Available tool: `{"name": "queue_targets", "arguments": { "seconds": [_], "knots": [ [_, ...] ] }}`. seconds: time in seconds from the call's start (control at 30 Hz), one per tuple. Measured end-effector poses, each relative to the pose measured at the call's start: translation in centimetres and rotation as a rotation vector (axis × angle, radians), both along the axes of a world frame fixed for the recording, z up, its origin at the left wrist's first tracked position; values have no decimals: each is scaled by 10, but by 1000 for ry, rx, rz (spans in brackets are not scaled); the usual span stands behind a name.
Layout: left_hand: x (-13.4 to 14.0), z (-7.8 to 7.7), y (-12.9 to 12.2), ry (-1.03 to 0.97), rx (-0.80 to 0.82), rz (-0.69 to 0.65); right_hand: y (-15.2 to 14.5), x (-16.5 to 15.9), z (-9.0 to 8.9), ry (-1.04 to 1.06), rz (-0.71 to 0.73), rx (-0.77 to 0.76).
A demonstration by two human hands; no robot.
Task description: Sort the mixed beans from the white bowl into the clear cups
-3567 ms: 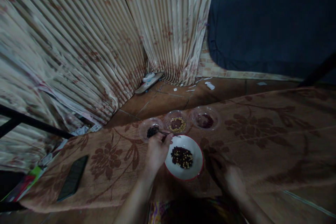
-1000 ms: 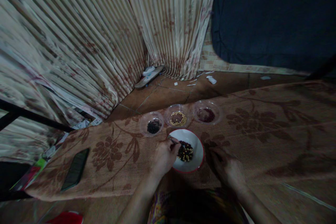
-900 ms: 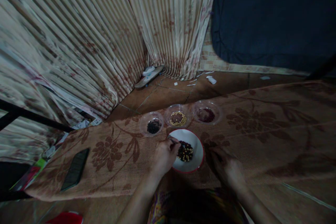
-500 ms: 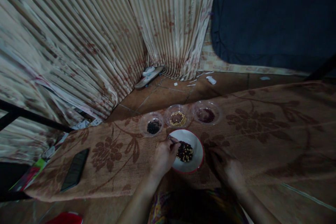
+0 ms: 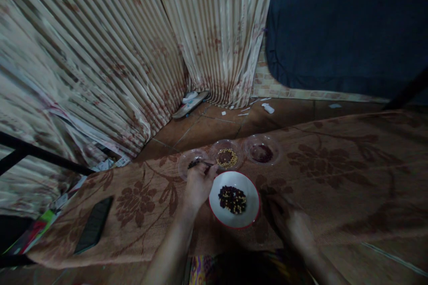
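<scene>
My left hand [image 5: 199, 185] reaches over the left clear dish [image 5: 183, 170], its fingers closed on thin dark tweezers [image 5: 210, 164]. Black beans [image 5: 193, 163] in that dish are partly hidden by the fingers. Just below stands a white bowl [image 5: 250, 200] with a red rim, holding a mixed heap of dark and yellow beans [image 5: 232, 200]. The middle clear dish [image 5: 238, 147] contains yellow beans [image 5: 226, 158], and the right one [image 5: 274, 147] dark red beans [image 5: 262, 153]. To the right of the bowl my right hand [image 5: 290, 218] rests on the cloth, fingers loosely apart in shadow.
A brown flowered cloth [image 5: 334, 187] covers the low table. A black phone [image 5: 94, 225] lies at its left. Beyond the table, striped curtains [image 5: 133, 53] hang to the tiled floor, where white scraps [image 5: 268, 107] lie. A dark blue cover [image 5: 341, 26] hangs at the back right.
My left hand has moved from the bowl up and left to the dish of black beans, with the tweezers still in it. The right hand stays beside the bowl. The view has tilted slightly.
</scene>
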State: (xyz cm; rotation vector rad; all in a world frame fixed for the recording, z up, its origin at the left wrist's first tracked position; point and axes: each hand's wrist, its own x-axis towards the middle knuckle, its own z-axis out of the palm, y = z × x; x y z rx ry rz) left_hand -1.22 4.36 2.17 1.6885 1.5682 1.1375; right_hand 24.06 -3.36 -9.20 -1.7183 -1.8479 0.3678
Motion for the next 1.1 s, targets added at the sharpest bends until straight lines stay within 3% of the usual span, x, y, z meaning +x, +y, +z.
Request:
{"name": "queue_targets", "arguments": {
  "seconds": [0.13,0.27,0.37,0.47,0.6,0.8,1.1],
  "knots": [
    [0,3,26,102,102,118,0,-1,0,11,-5,24],
    [0,-1,27,104,111,141,1,-2,2,18,-6,24],
    [2,-5,13,18,81,84,0,-2,3,14,0,25],
    [6,-8,-6,-36,-47,-33,0,-2,3,-1,2,31],
    [12,-12,-27,66,-170,-182,-1,0,2,-3,9,37],
    [20,-11,-37,175,-248,-218,0,0,0,19,2,31],
    [24,-16,-37,244,-184,-253,0,-1,2,28,-1,4]
  ]
}}
